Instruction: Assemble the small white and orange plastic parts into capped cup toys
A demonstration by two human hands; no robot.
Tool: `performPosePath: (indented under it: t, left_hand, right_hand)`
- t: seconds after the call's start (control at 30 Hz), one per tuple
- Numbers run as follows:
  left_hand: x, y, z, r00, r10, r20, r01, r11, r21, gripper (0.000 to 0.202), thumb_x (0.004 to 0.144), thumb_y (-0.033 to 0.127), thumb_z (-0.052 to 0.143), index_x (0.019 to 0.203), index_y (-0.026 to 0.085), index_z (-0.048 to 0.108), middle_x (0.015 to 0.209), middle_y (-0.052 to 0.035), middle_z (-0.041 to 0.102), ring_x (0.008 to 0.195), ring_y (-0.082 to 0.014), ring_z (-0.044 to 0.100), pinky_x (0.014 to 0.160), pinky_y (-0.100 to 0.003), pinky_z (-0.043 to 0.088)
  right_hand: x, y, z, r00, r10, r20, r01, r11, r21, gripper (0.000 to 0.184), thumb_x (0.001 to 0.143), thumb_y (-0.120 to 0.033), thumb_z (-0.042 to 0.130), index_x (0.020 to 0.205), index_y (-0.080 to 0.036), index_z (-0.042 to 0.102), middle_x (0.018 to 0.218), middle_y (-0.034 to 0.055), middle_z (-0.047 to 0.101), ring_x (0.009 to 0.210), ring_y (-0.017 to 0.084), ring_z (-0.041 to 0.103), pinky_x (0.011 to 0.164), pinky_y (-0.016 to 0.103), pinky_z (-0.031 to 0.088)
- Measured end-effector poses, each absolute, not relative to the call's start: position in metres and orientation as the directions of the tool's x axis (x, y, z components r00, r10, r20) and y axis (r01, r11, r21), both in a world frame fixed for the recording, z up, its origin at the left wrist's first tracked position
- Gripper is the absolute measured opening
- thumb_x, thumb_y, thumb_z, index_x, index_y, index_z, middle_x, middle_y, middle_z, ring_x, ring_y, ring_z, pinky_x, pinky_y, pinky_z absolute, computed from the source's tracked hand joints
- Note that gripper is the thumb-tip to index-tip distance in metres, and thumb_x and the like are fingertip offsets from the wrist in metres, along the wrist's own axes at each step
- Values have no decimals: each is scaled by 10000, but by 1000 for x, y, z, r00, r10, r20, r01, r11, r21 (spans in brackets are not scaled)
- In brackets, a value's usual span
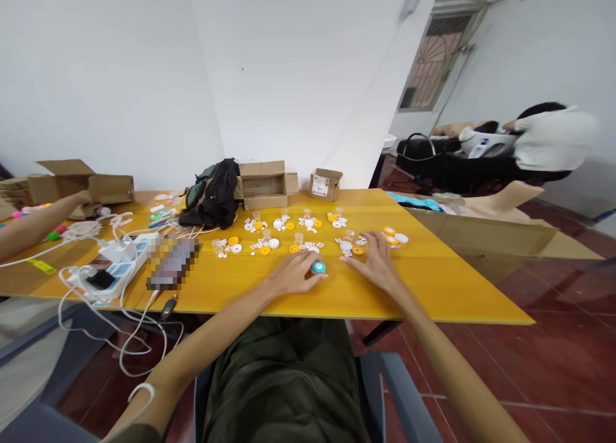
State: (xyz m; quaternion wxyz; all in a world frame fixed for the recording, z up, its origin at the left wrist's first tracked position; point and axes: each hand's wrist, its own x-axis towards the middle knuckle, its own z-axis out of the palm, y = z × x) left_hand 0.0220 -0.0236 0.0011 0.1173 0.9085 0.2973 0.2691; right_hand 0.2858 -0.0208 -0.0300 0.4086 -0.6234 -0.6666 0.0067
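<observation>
My left hand [299, 273] is curled around a small round container with a teal lid [318, 267], low over the near part of the yellow table. To its right, my right hand [378, 263] has thumb and fingers spread apart, with nothing visible in its grasp. Its fingertips reach beside a group of white discs [346, 245], a yellow ring [357, 250] and small dotted white pieces. Just beyond that hand sit several yellow-and-white round parts [400, 238]. Similar groups with clear cups [299, 238] lie in two rows behind my hands.
On the left are a power strip [115, 269] with tangled white cables and a blurred-out phone [173, 263]. A black bag [214, 192] and open cardboard boxes [264, 185] stand by the wall. Another person's arm [45, 218] reaches in from the left. One person [553, 138] sits far right.
</observation>
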Motion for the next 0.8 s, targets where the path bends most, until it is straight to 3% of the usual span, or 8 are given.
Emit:
performPosePath:
  t: [0.1,0.2,0.4,0.8]
  left_hand:
    - [21,-25,2,675,611,414,471,-788,397,249,956,441,567,1097,237,591,1007,-72,661,990,-264,635,919,-386,501]
    - [20,-25,3,666,624,409,460,-775,433,250,943,437,577,1101,245,597,1004,-70,666,972,-267,636,897,-380,501]
    - [21,-24,4,668,629,398,458,-769,446,235,930,427,594,1075,242,605,989,-64,667,960,-261,637,884,-361,492]
    - [21,-23,3,662,626,413,442,-770,460,231,917,424,617,1056,240,601,948,-56,666,924,-255,638,864,-357,498]
  right_hand:
    - [288,1,-31,162,885,437,837,112,-536,923,626,-713,784,1326,-185,500,1398,251,478,1347,470,449,1086,624,388]
    - [287,14,-33,138,904,404,830,117,-546,975,588,-739,784,1343,-202,480,1357,231,536,1288,467,512,1045,620,426]
    - [284,23,-34,46,907,419,807,213,-551,883,647,-734,747,1307,-206,491,1272,198,615,1223,427,584,1036,585,452]
    - [277,19,-29,-45,917,396,693,314,-649,829,728,-706,721,1334,-205,459,1301,203,590,1185,365,641,1049,553,493]
